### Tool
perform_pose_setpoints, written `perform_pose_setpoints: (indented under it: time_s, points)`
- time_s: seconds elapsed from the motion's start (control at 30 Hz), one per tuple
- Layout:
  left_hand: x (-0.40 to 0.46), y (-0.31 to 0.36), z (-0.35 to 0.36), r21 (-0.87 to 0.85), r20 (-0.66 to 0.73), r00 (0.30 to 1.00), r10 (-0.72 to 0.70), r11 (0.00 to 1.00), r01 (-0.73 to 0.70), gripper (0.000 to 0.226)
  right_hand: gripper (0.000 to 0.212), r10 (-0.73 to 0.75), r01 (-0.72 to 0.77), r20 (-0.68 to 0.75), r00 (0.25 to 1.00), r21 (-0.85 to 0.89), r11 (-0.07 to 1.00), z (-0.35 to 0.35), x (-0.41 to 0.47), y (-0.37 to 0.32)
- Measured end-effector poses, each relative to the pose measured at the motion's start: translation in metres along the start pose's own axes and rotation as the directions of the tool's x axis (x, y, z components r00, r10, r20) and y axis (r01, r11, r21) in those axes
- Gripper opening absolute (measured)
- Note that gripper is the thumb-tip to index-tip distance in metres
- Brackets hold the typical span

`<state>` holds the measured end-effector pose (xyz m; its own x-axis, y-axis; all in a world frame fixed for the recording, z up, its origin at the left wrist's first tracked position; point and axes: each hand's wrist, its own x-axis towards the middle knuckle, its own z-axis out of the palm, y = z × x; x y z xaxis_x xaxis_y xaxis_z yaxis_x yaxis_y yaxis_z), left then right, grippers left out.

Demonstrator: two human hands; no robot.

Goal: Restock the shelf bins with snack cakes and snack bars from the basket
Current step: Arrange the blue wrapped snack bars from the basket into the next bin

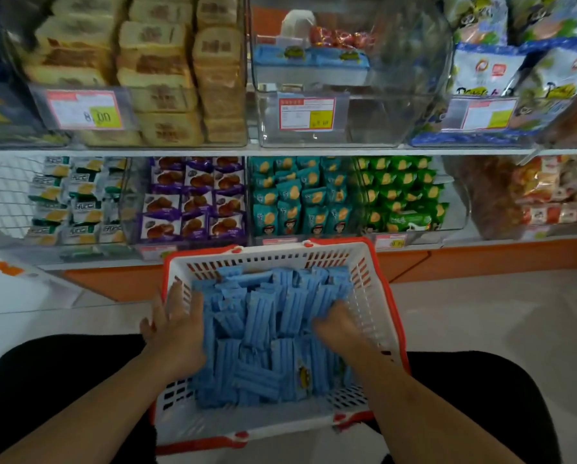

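both hands in the basket of blue bars

white slotted plastic basket (370, 296), red rim, holds ribbed blue bars (263, 329); left hand (176, 333) flat, fingers straight against them; right hand (339, 324) curled into the pile, grip unclear.

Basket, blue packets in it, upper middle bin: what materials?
Basket: looks like rigid moulded plastic, white slotted walls, red rim. Blue packets: probably thin plastic film, matte, ribbed and crinkled; blur leaves it open. Upper middle bin: clear hard plastic, likely acrylic; glossy glare, contents visible through it.
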<state>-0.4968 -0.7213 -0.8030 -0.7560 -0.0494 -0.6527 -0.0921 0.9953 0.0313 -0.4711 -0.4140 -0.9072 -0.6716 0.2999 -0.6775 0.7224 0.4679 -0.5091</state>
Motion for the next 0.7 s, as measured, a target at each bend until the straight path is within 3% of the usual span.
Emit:
perform_pose_setpoints:
  time_s: [0.1, 0.43, 0.53, 0.6, 0.7]
  points:
    - [0.005, 0.0, -0.001, 0.031, 0.046, 0.999, -0.003, 1.0, 0.002, 0.111, 0.072, 0.004, 0.002, -0.081, 0.997, 0.071, 0.997, -0.003, -0.018, -0.018]
    - [0.0, 0.002, -0.011, 0.036, 0.1, 0.995, 0.006, 0.999, -0.01, 0.103, 0.013, -0.044, 0.052, -0.099, 0.994, 0.079, 0.996, -0.015, -0.025, -0.031]
    - [-0.007, 0.003, -0.016, -0.038, 0.091, 0.996, 0.018, 0.999, -0.015, 0.096, 0.007, -0.072, 0.086, -0.106, 0.992, 0.135, 0.987, -0.024, -0.045, -0.046]
    - [-0.016, 0.006, -0.023, -0.126, 0.017, 1.0, 0.01, 0.992, -0.007, 0.086, 0.018, -0.112, 0.124, -0.077, 0.991, 0.175, 0.977, -0.033, -0.065, -0.063]
    - [-0.028, 0.006, -0.031, -0.083, -0.276, 0.957, 0.09, 0.99, -0.117, 0.065, 0.032, -0.295, 0.299, -0.051, 0.954, 0.198, 0.933, -0.053, -0.101, -0.085]
